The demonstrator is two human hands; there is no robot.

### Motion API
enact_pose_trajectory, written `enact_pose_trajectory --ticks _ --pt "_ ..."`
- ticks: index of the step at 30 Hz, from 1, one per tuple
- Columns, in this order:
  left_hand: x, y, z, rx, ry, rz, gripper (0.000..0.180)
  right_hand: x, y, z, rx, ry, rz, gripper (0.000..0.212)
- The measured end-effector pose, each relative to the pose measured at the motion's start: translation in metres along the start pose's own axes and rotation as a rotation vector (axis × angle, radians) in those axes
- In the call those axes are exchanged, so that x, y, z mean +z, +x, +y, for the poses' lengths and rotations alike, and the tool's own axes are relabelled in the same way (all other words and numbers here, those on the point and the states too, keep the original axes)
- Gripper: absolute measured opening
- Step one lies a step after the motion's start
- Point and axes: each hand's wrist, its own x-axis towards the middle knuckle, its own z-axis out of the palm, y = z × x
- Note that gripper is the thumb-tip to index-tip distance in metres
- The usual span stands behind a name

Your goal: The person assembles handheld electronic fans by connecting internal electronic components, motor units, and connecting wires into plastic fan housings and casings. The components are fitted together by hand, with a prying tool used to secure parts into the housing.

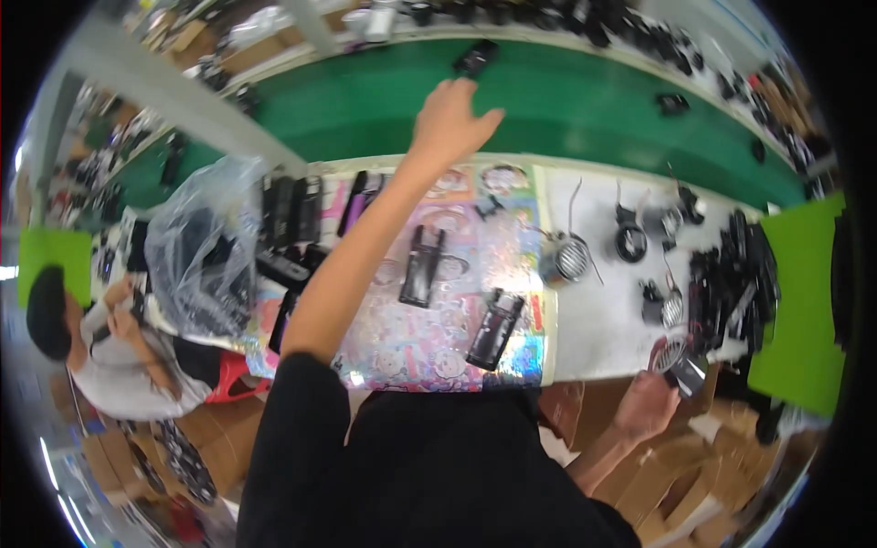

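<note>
My left arm stretches over the table to the green conveyor belt (365, 100). There my left hand (449, 123) has its thumb spread, fingertips at the near end of a black device part (476, 58). Low at the right, my right hand (647, 405) grips a small fan head (676, 358) with a round grille and a dark, shiny part. Two black handheld casings, one in the middle (422, 266) and one nearer me (495, 330), lie on a colourful printed mat (402, 352). A small black piece (489, 207) rests near the mat's far edge.
Several wired fan heads (572, 258) lie on the white tabletop (585, 338), left of a pile of black casings (735, 274). A clear plastic bag (206, 247) stands at the left beside more black casings (292, 210). Another person (137, 356) sits at far left. Cardboard boxes (676, 466) fill the lower right.
</note>
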Motion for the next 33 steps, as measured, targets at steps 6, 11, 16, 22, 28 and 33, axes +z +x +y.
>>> enact_pose_trajectory --ticks 6,11,16,22,28,33 --pt "0.126 0.110 -0.061 -0.466 0.154 -0.132 0.109 0.053 0.007 0.005 0.043 0.427 -0.049 0.060" --pt "0.133 0.105 -0.106 -0.500 0.170 0.066 0.061 0.071 0.003 0.022 0.000 0.446 0.390 0.045" --pt "0.109 0.101 -0.111 -0.368 -0.208 0.297 0.041 0.080 0.017 0.024 0.008 0.397 0.145 0.041" --pt "0.026 0.107 -0.012 -0.094 -1.116 0.355 0.035 0.079 0.043 0.025 0.219 0.535 -0.082 0.079" --pt "-0.087 -0.024 0.061 -0.261 -1.492 0.247 0.025 0.131 0.057 0.041 0.465 0.737 -0.257 0.088" --pt "-0.088 -0.158 0.072 -0.695 -1.829 -0.037 0.050 0.185 0.047 0.069 0.484 0.476 -0.430 0.077"
